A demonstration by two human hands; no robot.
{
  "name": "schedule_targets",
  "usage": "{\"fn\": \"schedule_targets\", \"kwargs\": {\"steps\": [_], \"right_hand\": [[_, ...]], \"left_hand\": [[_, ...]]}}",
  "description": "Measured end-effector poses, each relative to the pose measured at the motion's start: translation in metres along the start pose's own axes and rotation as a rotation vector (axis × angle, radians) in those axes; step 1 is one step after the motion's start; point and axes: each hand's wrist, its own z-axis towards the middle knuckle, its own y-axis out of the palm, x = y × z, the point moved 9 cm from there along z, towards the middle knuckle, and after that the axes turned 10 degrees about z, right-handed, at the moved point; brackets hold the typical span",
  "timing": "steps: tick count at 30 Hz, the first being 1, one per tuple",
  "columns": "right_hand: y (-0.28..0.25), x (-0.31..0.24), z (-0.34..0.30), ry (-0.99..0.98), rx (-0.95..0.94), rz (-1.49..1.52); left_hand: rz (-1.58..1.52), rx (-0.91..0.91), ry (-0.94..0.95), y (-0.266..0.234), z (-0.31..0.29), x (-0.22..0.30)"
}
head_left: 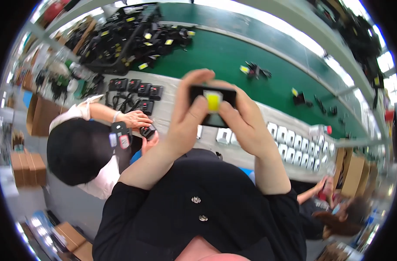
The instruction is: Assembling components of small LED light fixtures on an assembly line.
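Observation:
Raised in front of my chest is a flat black rectangular device [228,96] with a yellow and white label [213,102] on its face. My left hand [185,115] grips its left end, and my right hand [246,119] grips the right end. Both thumbs press on the face beside the label, while the fingers wrap behind it and are partly hidden. Below and beyond my hands, the pale worktop carries rows of small white units [289,148] to the right. Several small black boxes with red marks [144,89] sit to the left.
At my left, a co-worker in a black cap [79,150] handles a black box [147,130]. Another person [333,213] works at the far right. A black crate [107,61] of cabled parts stands at the back left. Cables [257,71] lie on the green surface [220,52].

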Motion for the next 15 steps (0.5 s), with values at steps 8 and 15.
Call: {"fn": "schedule_targets", "kwargs": {"steps": [8,15], "right_hand": [[-0.008,0.154,0.045,0.810,-0.027,0.238],[0.152,0.162,0.300,0.556,-0.311,0.981]], "left_hand": [[0.026,-0.356,-0.741,-0.044,-0.135,-0.140],[-0.410,-0.248,-0.995,-0.082,-0.184,-0.170]]}}
